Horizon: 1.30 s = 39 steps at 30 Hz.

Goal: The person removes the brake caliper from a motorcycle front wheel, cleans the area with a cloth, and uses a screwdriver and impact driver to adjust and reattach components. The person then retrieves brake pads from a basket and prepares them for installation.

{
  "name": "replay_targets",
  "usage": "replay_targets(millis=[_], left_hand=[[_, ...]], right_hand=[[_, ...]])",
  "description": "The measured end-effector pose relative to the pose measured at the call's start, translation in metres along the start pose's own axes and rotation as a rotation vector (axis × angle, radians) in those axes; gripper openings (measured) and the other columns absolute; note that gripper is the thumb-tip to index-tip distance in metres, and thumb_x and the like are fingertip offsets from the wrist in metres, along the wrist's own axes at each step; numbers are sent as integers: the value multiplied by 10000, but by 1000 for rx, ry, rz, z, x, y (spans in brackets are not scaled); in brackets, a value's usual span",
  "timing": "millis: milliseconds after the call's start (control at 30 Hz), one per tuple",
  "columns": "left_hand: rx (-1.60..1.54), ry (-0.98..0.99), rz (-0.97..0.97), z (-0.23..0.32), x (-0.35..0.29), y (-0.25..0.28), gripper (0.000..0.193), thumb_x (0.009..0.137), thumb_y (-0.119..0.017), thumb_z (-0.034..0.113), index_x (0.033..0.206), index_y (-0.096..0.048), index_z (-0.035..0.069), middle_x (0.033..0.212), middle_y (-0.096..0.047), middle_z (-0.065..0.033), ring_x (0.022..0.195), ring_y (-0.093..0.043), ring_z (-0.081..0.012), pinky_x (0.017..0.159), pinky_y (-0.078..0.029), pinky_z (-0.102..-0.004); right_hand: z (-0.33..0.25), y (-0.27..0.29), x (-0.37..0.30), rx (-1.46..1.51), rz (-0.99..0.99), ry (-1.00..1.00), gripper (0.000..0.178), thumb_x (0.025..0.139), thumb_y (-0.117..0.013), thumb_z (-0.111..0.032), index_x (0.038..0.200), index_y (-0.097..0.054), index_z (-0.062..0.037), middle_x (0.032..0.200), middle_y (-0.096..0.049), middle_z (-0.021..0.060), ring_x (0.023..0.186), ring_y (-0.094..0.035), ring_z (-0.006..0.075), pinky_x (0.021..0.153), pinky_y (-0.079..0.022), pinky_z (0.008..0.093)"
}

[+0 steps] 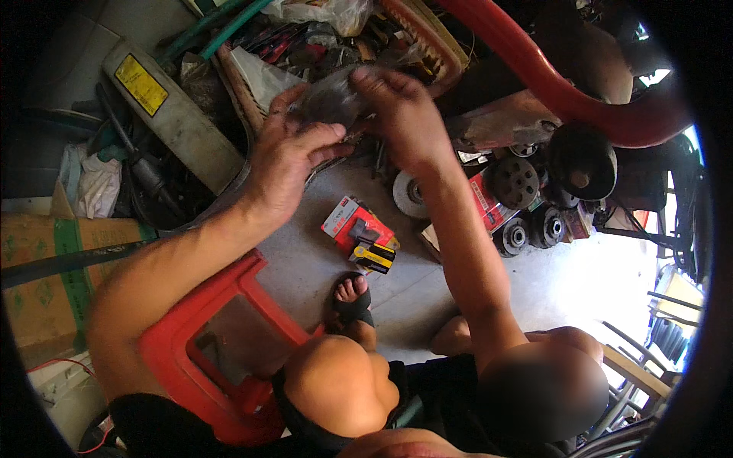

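Near the top middle, my left hand (282,156) and my right hand (405,118) are raised over a heap of parts. Between them is a grey, crinkled, see-through plastic bag (330,101), smeared by motion; what it contains cannot be made out. My left fingers curl round its left and lower side, thumb pointing right. At its upper right, the thumb and fingers of my right hand pinch the edge. Below the hands, a red-and-white card package (359,225) lies on the floor with a black-and-yellow box (372,256) beside it.
A red plastic stool (169,336) stands at lower left. Grinding discs and round metal parts (515,182) lie at right under a curved red tube (565,99). A long grey box with a yellow label (172,118) and a cardboard box (57,294) are at left.
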State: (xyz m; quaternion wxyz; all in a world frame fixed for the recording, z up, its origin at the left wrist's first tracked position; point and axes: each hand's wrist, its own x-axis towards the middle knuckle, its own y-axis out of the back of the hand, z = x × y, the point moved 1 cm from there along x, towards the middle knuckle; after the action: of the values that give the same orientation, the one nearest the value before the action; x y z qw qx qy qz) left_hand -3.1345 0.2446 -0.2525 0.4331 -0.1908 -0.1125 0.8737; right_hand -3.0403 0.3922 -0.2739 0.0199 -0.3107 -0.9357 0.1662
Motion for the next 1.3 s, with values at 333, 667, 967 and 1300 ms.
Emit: replay_targets(millis=[333, 667, 967, 1300], left_hand=[[339, 534, -11, -19, -29, 38, 218, 887, -719, 100, 1074, -608, 95, 845, -606, 7, 671, -571, -101, 483, -399, -248], [206, 540, -83, -33, -31, 43, 177, 979, -711, 185, 1120, -641, 104, 866, -633, -3, 691, -592, -105, 524, -426, -250], [-159, 257, -56, 1, 9, 45, 395, 1103, -542, 413, 1249, -644, 61, 1048, -727, -82, 874, -698, -197, 731, -563, -329], [-206, 26, 8, 43, 18, 28, 360, 1098, -571, 375, 1302, -639, 86, 1105, -746, -75, 933, -719, -206, 848, -608, -403]], right_hand=[[7, 41, 99, -1248, 215, 435, 257, 913, -701, -195, 1025, -750, 31, 991, -740, 292, 941, -735, 458, 857, -579, 534], [48, 30, 158, -1142, 229, 139, 278, 931, -756, -172, 1080, -744, 62, 1051, -763, 243, 996, -767, 323, 887, -620, 410], [-9, 32, 80, -163, -107, 203, 283, 1034, -676, -106, 1220, -652, 105, 1094, -741, 144, 995, -754, 267, 891, -622, 389], [-23, 1, 24, -2, -152, 99, 317, 1078, -626, -151, 1271, -658, 99, 1197, -732, 169, 991, -747, 270, 922, -617, 370]])
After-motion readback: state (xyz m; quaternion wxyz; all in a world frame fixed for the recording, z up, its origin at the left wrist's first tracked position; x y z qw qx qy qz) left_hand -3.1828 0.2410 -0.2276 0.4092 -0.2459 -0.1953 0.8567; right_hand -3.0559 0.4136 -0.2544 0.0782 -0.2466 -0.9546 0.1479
